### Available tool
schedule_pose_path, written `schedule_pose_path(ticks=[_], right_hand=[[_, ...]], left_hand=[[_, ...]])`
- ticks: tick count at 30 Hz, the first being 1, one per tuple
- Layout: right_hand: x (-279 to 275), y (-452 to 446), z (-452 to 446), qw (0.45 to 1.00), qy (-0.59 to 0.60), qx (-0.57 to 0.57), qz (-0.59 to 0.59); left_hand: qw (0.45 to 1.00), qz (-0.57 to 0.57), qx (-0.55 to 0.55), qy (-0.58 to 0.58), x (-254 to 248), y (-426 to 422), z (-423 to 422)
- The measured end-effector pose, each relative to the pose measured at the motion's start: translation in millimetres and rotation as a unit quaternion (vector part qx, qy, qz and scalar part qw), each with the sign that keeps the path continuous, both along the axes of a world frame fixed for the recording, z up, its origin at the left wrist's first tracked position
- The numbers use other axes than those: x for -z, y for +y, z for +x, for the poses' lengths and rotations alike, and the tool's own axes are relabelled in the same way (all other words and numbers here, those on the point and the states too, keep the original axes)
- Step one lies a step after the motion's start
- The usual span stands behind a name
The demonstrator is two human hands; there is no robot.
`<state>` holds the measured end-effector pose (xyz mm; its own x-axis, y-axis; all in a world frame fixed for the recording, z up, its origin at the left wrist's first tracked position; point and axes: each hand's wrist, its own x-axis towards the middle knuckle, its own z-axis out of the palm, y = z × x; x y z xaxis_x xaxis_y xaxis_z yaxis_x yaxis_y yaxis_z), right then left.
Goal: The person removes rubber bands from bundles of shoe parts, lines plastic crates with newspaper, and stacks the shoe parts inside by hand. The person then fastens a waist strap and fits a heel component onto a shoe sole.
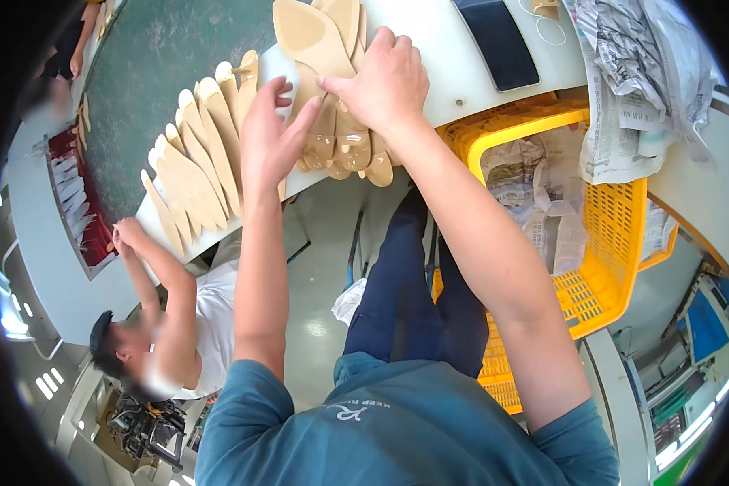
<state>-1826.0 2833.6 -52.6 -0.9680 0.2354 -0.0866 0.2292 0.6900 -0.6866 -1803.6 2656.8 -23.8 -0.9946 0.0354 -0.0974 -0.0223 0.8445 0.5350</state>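
Observation:
Beige insoles with glossy, moulded heel ends lie in an overlapping pile at the table's front edge, heels toward me. My right hand is on the pile's right side, its thumb across the insoles and its fingers curled at their edge; the fingertips are partly hidden. To the left of the same pile, my left hand is open, thumb and fingers spread. Whether it touches the insoles I cannot tell. A fanned row of further insoles lies left of my left hand.
A black phone lies on the white table. Yellow crates holding paper stand at my right, below draped newspaper. A co-worker sits at left, hands at the table. A green mat covers the table's far side.

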Motion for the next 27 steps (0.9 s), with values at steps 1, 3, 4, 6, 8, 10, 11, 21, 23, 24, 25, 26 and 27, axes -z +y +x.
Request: schedule_pose_path(ticks=[1, 3, 4, 6, 8, 10, 11, 21, 23, 24, 25, 26, 27], right_hand=[[2.4, -0.7, 0.1, 1.0, 0.009, -0.006, -0.016], [5.1, -1.5, -0.6, 0.998, 0.027, -0.013, -0.051], [5.1, -3.4, 1.1, 0.997, 0.03, -0.001, -0.066], [2.9, -5.9, -0.1, 0.994, 0.039, 0.026, -0.096], [0.3, 1.7, -3.6, 0.992, 0.002, 0.011, -0.123], [4.6, 5.8, -7.7, 0.99, -0.003, 0.006, -0.142], [6.5, 7.8, -4.3, 0.995, 0.049, -0.012, -0.082], [-5.2, 34.1, -5.1, 0.959, 0.083, -0.041, -0.268], [2.2, 42.8, -6.2, 0.975, 0.131, -0.027, -0.176], [3.5, 47.7, -0.1, 0.976, 0.167, 0.002, -0.138], [-2.4, 54.0, 9.4, 0.975, 0.198, 0.03, -0.101], [-7.2, 60.5, 19.5, 0.97, 0.195, 0.02, -0.146], [-26.0, 75.2, 30.9, 0.962, 0.193, 0.011, -0.191]], left_hand=[[0.999, 0.024, -0.001, -0.029, 3.2, 1.2, -9.0], [0.994, 0.07, 0.002, -0.087, 6.5, 3.8, -25.8], [0.986, 0.125, -0.014, -0.107, 11.0, 1.4, -28.4], [0.961, 0.231, -0.044, -0.143, 15.9, -5.0, -35.7], [0.962, 0.228, -0.051, -0.141, 14.6, -4.7, -39.6], [0.968, 0.201, -0.053, -0.138, 7.2, 3.4, -41.3], [0.972, 0.194, -0.047, -0.124, 2.2, 9.4, -41.4], [0.902, 0.402, -0.088, -0.127, -32.5, 43.0, -47.0], [0.913, 0.378, -0.082, -0.131, -23.7, 48.9, -53.8], [0.915, 0.383, -0.06, -0.112, -27.1, 57.2, -54.5], [0.916, 0.386, -0.041, -0.096, -34.2, 62.9, -48.5], [0.917, 0.39, -0.022, -0.081, -43.0, 67.8, -40.8], [0.917, 0.393, -0.012, -0.064, -58.9, 74.3, -30.4]])
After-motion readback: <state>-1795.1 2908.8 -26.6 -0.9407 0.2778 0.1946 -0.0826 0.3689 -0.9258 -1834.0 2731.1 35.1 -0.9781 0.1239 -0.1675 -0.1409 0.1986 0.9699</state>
